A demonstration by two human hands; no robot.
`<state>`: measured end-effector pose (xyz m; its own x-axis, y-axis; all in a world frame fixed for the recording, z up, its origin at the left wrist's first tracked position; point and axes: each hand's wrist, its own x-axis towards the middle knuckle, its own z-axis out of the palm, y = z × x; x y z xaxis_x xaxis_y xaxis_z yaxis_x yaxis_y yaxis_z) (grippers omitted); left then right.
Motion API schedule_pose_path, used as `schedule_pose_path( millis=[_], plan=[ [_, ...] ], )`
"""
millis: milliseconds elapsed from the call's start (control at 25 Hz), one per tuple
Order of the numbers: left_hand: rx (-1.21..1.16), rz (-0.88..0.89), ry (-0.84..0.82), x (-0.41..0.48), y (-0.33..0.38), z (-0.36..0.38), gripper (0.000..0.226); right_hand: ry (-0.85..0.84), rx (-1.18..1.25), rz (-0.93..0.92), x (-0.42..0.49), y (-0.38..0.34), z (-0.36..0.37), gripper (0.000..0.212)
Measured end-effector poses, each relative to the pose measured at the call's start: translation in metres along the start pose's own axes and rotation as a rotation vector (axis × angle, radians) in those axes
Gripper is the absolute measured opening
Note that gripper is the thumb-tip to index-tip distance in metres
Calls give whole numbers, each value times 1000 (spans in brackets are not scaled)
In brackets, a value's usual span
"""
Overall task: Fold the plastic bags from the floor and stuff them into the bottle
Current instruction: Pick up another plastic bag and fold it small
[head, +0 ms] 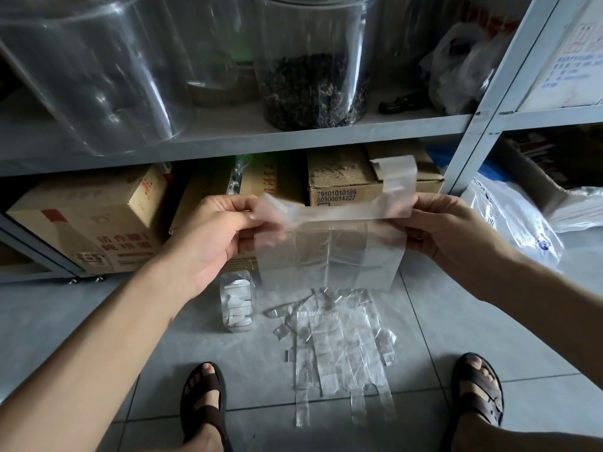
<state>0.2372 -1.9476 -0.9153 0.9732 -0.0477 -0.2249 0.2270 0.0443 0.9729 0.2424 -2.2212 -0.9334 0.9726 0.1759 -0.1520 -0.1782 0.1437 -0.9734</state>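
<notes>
Head view: the left hand (225, 230) and the right hand (447, 230) hold one clear plastic bag (329, 256) in the air above the tiled floor (456, 321), in front of the metal shelf (293, 138). Each hand pinches an upper corner of the bag between the thumb and curled fingers. The top edge is stretched between the hands and the body of the bag hangs flat below. Vertical creases show in the film, but no fold appears completed on this bag yet.

Task status, as judged:
- Done: the bottle (237, 301) rests on the floor just below the left hand. It already contains several white folded pieces, which fill most of its visible height.
- In hand: one bag, at the start of folding.
- Remaining: a flattened pile of bags (339, 350) lies on the floor just right of the bottle. The number of bags in it cannot be told.
</notes>
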Motion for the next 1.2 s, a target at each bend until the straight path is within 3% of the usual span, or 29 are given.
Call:
schedule_pose_path(
  millis=[80,200,440,640,920,1200],
  plan=[
    [54,9,16,1,-1,0,43,-11,-72,-61,-1,-1,0,15],
    [254,79,34,3,-4,-3,51,-24,-215,-140,-2,-2,-2,37],
    [489,228,65,5,-6,-5,62,-18,-483,-268,1,0,-6,52],
    [565,247,57,4,-7,-5,54,26,-598,-336,5,3,-10,61],
    [435,206,32,0,-4,-3,43,42,-727,-382,6,3,-11,56],
    [440,280,54,3,-6,-2,4,14,-750,-387,7,4,-12,55]
  ],
)
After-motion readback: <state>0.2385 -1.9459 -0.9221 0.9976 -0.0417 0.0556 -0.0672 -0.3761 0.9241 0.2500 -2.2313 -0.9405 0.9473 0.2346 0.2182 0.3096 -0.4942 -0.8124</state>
